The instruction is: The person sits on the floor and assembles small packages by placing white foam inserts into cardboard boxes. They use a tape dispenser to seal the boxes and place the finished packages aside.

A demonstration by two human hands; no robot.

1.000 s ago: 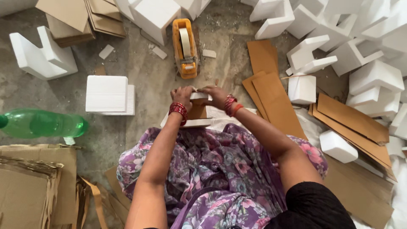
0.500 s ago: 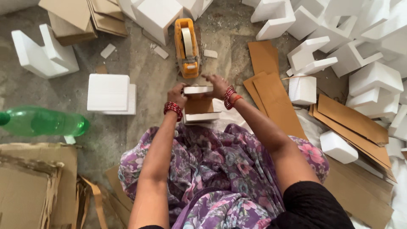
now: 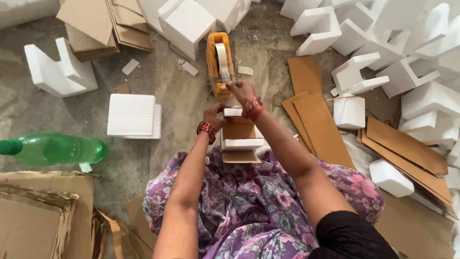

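Just beyond your lap, your left hand (image 3: 212, 116) grips the foam-and-cardboard bundle (image 3: 239, 135); your right hand (image 3: 241, 90), fingers pinched, pulls tape at the orange dispenser (image 3: 219, 64) ahead.

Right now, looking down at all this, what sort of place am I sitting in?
Probably a small packing workshop, worked from a bare concrete floor. White foam blocks are piled on the right, cut cardboard sheets lie around, and your right hand reaches an orange tape dispenser while your left hand steadies a foam-and-cardboard bundle.
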